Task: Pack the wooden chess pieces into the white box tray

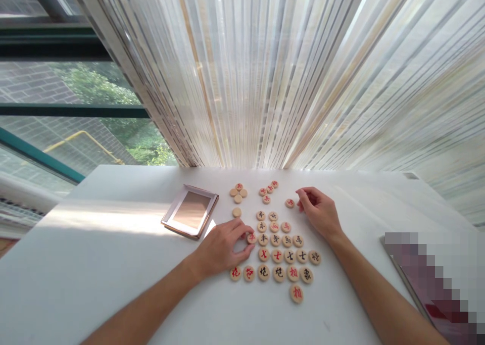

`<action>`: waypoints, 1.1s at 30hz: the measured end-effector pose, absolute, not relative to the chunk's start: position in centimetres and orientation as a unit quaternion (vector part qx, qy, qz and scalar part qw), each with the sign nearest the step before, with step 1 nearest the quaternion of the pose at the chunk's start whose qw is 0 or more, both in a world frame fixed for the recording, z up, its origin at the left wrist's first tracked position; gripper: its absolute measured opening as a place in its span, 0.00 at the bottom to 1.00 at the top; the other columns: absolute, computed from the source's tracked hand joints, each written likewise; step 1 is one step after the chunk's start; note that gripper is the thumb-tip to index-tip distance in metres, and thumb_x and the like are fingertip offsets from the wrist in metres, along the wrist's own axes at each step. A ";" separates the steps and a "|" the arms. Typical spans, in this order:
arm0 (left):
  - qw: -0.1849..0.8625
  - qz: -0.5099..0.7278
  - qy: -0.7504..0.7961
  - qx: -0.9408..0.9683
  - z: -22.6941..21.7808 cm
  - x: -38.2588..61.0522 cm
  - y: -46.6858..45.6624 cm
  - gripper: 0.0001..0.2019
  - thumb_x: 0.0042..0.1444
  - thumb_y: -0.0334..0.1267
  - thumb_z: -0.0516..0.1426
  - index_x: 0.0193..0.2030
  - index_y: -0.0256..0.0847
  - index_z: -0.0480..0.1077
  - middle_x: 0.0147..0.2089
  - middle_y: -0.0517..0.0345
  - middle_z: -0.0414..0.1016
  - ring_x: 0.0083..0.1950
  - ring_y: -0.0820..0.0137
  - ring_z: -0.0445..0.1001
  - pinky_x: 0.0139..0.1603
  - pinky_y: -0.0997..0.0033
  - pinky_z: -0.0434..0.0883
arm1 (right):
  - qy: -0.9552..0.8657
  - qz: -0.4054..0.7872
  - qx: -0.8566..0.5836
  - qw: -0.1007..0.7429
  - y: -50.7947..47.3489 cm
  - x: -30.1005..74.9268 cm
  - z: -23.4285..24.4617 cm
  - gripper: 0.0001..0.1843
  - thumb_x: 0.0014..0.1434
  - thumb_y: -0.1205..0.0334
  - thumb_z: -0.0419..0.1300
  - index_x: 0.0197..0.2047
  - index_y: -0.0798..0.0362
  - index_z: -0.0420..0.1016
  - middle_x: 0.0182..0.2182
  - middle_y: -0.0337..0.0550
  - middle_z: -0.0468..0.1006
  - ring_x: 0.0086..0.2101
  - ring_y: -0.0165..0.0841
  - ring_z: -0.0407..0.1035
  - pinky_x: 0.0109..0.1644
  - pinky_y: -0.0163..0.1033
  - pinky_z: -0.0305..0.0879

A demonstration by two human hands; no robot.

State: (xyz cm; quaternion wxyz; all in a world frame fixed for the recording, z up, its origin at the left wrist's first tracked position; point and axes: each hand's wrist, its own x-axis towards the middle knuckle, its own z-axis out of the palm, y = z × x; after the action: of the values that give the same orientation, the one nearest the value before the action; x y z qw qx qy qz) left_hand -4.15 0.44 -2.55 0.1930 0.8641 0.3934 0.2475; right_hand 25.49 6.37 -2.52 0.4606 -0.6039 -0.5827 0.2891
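Note:
My left hand [224,246] has its thumb and index finger around a round wooden xiangqi piece [251,238] with a red character, at the left end of a row. To the right of that piece lie black-marked pieces [263,239]. My right hand [318,208] hovers over the table's right half, fingers loosely curled, with a gap between thumb and index finger. Just left of its fingertips is a red-marked piece [290,203], apart from them. Other rows hold red cannon pieces [235,273], black cannon pieces [263,273] and, lowest, a single red piece [297,293].
A shallow open box [191,212] stands left of the pieces. Behind the rows are a cluster with blank-topped pieces [237,199] and several red-marked ones [266,199]. A pixelated flat object [428,284] lies at right. Striped curtains [242,82] hang beyond the white table [113,284].

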 end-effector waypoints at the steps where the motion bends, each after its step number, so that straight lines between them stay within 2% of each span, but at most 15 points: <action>1: 0.191 0.245 0.390 0.867 -2.5 -4.2 0.5 0.10 0.62 0.36 0.60 0.50 0.43 0.72 0.39 0.57 0.74 0.38 0.68 0.74 0.40 0.69 0.71 | -0.583 0.289 -0.604 0.460 6.4 25.5 -2.5 0.20 0.64 0.42 0.61 0.39 0.52 0.78 0.22 0.38 0.78 0.23 0.33 0.72 0.32 0.37 0.68; 17: 0.232 0.222 0.381 0.867 -2.2 -4.9 0.8 0.12 0.64 0.40 0.59 0.53 0.42 0.72 0.39 0.56 0.74 0.39 0.69 0.74 0.41 0.70 0.72 | -0.585 0.286 -0.605 0.459 6.4 25.5 -2.5 0.24 0.62 0.38 0.60 0.39 0.52 0.78 0.22 0.40 0.78 0.23 0.35 0.73 0.31 0.38 0.69; 24: 0.229 0.257 0.404 0.848 -2.5 -5.1 0.9 0.12 0.68 0.41 0.55 0.55 0.43 0.69 0.38 0.58 0.71 0.29 0.74 0.67 0.32 0.73 0.69 | -0.582 0.267 -0.613 0.463 6.6 25.7 -2.9 0.23 0.63 0.39 0.59 0.40 0.53 0.78 0.26 0.43 0.80 0.26 0.36 0.74 0.34 0.39 0.70; 30: 0.174 0.349 0.400 0.830 -1.0 -5.1 1.6 0.09 0.68 0.35 0.54 0.53 0.41 0.69 0.47 0.53 0.75 0.39 0.72 0.74 0.43 0.71 0.74 | -0.593 0.241 -0.620 0.453 6.7 25.7 -3.0 0.19 0.63 0.44 0.60 0.43 0.51 0.79 0.33 0.45 0.83 0.29 0.36 0.73 0.35 0.40 0.69; 33: 0.164 0.314 0.427 0.832 1.1 -5.5 3.3 0.10 0.69 0.37 0.54 0.54 0.42 0.70 0.49 0.52 0.76 0.41 0.69 0.76 0.46 0.68 0.74 | -0.608 0.234 -0.616 0.442 6.6 25.5 -2.9 0.18 0.63 0.45 0.60 0.43 0.51 0.80 0.34 0.45 0.83 0.27 0.35 0.71 0.34 0.41 0.69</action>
State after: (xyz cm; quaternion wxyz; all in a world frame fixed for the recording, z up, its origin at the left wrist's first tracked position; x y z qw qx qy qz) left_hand -5.48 3.26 1.10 0.1643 0.8316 0.4275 0.3142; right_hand 25.54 6.58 -2.85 0.4417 -0.6163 -0.6085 0.2341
